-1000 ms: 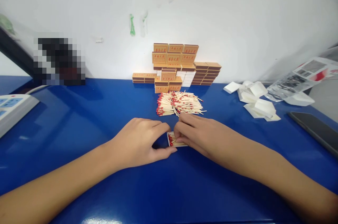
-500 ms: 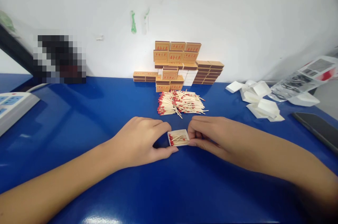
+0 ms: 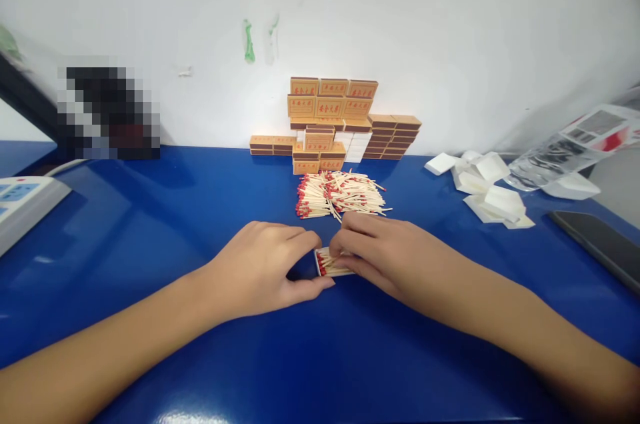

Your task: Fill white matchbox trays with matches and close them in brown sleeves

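Right bare hand (image 3: 373, 247) is now sitting over the small white cardboard matchbox tray (image 3: 317, 263), shifted left from its right end half a second ago, fingertips bunched at the red-tipped wooden matches inside (image 3: 327, 267); can't tell if pinching any. Left bare hand (image 3: 265, 267) is bracketing the tray's left end, thumb and forefinger spread, tray lying on the glossy blue tabletop (image 3: 280, 357). Loose match pile (image 3: 343, 195) is lying just beyond, orange-and-brown matchboxes (image 3: 329, 108) standing stacked behind.
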Demonstrator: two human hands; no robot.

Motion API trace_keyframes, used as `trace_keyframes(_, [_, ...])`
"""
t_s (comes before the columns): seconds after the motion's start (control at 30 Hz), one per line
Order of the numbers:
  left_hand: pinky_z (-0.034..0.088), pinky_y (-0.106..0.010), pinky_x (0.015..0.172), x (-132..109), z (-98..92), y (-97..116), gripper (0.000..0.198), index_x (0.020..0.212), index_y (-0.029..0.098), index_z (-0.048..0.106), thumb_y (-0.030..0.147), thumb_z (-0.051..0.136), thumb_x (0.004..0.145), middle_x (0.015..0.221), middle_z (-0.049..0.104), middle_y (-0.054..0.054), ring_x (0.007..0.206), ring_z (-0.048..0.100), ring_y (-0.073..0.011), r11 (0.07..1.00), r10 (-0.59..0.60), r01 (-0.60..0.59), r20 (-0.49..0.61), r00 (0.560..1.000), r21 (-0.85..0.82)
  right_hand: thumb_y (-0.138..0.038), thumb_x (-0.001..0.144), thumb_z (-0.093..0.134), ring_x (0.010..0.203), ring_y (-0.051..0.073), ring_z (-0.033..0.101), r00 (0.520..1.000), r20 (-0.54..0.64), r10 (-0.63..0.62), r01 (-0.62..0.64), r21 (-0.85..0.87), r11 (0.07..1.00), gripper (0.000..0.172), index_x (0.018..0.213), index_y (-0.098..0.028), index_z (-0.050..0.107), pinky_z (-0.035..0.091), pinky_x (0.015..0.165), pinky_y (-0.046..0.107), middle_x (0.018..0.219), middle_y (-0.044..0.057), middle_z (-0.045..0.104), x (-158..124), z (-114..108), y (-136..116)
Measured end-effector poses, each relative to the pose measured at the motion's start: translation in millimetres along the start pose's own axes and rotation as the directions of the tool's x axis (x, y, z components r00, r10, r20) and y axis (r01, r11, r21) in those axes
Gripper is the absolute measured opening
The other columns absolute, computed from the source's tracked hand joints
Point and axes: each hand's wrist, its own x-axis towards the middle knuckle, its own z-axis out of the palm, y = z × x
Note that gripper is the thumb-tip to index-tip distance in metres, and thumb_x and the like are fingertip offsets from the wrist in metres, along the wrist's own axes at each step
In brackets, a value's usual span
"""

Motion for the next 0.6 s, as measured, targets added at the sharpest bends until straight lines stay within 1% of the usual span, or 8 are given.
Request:
trace_keyframes(0.07, [0.037, -0.029, 0.057, 0.3, 0.6, -0.4, 0.028, 0.09, 0.018, 0.067, 0.044, 0.075, 0.094, 0.071, 0.065, 0.002, 0.059, 0.059, -0.015, 1.0, 0.006, -0.006, -0.003, 1.0, -0.007, -0.019, 0.108, 0.056, 0.082, 0.018, 0.066, 1.0, 0.022, 0.016, -0.018, 0.076, 0.997, 0.017, 0.101, -0.017, 0.071, 0.052, 0.074, 0.031, 0.098, 0.005, 0.064, 1.5, -0.1, -0.3])
trace_keyframes(0.13, [0.038, -0.029, 0.059, 0.5, 1.2, -0.7, 0.027, 0.092, 0.018, 0.068, 0.044, 0.074, 0.095, 0.073, 0.067, 0.002, 0.061, 0.061, -0.0154, 1.0, 0.013, -0.013, -0.005, 1.0, -0.01, -0.02, 0.107, 0.058, 0.085, 0.019, 0.067, 0.999, 0.029, 0.033, -0.036, 0.117, 0.992, 0.015, 0.1, -0.017, 0.072, 0.053, 0.076, 0.032, 0.099, 0.006, 0.065, 2.3, 0.0, -0.8])
trace_keyframes(0.23, [0.039, -0.029, 0.059, 0.5, 1.3, -0.5, 0.026, 0.092, 0.018, 0.068, 0.043, 0.074, 0.095, 0.073, 0.068, 0.002, 0.061, 0.061, -0.0155, 1.0, 0.021, -0.022, -0.011, 1.0, -0.008, -0.022, 0.106, 0.061, 0.083, 0.019, 0.067, 0.999, 0.001, 0.045, -0.045, 0.104, 0.994, 0.013, 0.099, -0.017, 0.071, 0.053, 0.074, 0.032, 0.099, 0.006, 0.066, 1.5, 1.4, 0.2])
trace_keyframes(0.37, [0.039, -0.029, 0.058, -0.1, 0.4, 0.7, 0.026, 0.093, 0.017, 0.069, 0.042, 0.075, 0.093, 0.072, 0.068, 0.002, 0.06, 0.061, -0.0155, 1.0, 0.02, -0.02, -0.015, 1.0, 0.001, -0.021, 0.105, 0.06, 0.077, 0.018, 0.065, 0.998, -0.066, 0.021, -0.019, 0.036, 0.999, 0.013, 0.097, -0.017, 0.07, 0.051, 0.068, 0.033, 0.098, 0.006, 0.065, -0.1, 1.4, 4.5])
trace_keyframes(0.43, [0.04, -0.029, 0.058, -0.2, 0.2, 0.9, 0.026, 0.094, 0.018, 0.069, 0.043, 0.075, 0.094, 0.073, 0.069, 0.002, 0.061, 0.063, -0.0159, 1.0, 0.014, -0.014, -0.013, 1.0, -0.001, -0.019, 0.105, 0.059, 0.075, 0.017, 0.065, 0.994, -0.11, -0.008, 0.011, 0.025, 1.0, 0.014, 0.097, -0.017, 0.07, 0.05, 0.066, 0.031, 0.096, 0.006, 0.066, -0.4, -1.6, 3.2])
trace_keyframes(0.5, [0.041, -0.03, 0.059, -0.2, 0.1, 0.5, 0.026, 0.093, 0.019, 0.069, 0.044, 0.072, 0.095, 0.074, 0.069, 0.002, 0.062, 0.064, -0.0165, 1.0, 0.004, -0.004, -0.009, 1.0, -0.002, -0.019, 0.106, 0.057, 0.076, 0.017, 0.065, 0.98, -0.188, -0.063, 0.073, 0.045, 0.996, 0.014, 0.098, -0.018, 0.069, 0.049, 0.065, 0.03, 0.093, 0.005, 0.067, -1.5, -6.5, -4.9])
trace_keyframes(0.57, [0.043, -0.03, 0.06, -0.2, 0.0, -0.6, 0.025, 0.091, 0.019, 0.068, 0.043, 0.067, 0.098, 0.076, 0.071, 0.0, 0.065, 0.067, -0.0178, 1.0, 0.003, -0.003, 0.007, 1.0, -0.004, -0.02, 0.106, 0.056, 0.077, 0.015, 0.066, 0.951, -0.277, -0.137, 0.161, 0.063, 0.985, 0.013, 0.1, -0.019, 0.068, 0.049, 0.066, 0.029, 0.091, 0.003, 0.07, -4.7, -11.7, -21.2])
trace_keyframes(0.6, [0.043, -0.03, 0.06, -0.3, 0.2, -1.3, 0.026, 0.092, 0.019, 0.068, 0.043, 0.064, 0.099, 0.078, 0.072, -0.001, 0.066, 0.068, -0.0186, 1.0, 0.01, -0.01, 0.009, 1.0, -0.007, -0.021, 0.105, 0.057, 0.074, 0.014, 0.065, 0.935, -0.311, -0.171, 0.198, 0.057, 0.978, 0.012, 0.1, -0.02, 0.068, 0.049, 0.065, 0.028, 0.089, 0.002, 0.07, -7.1, -14.0, -31.8])
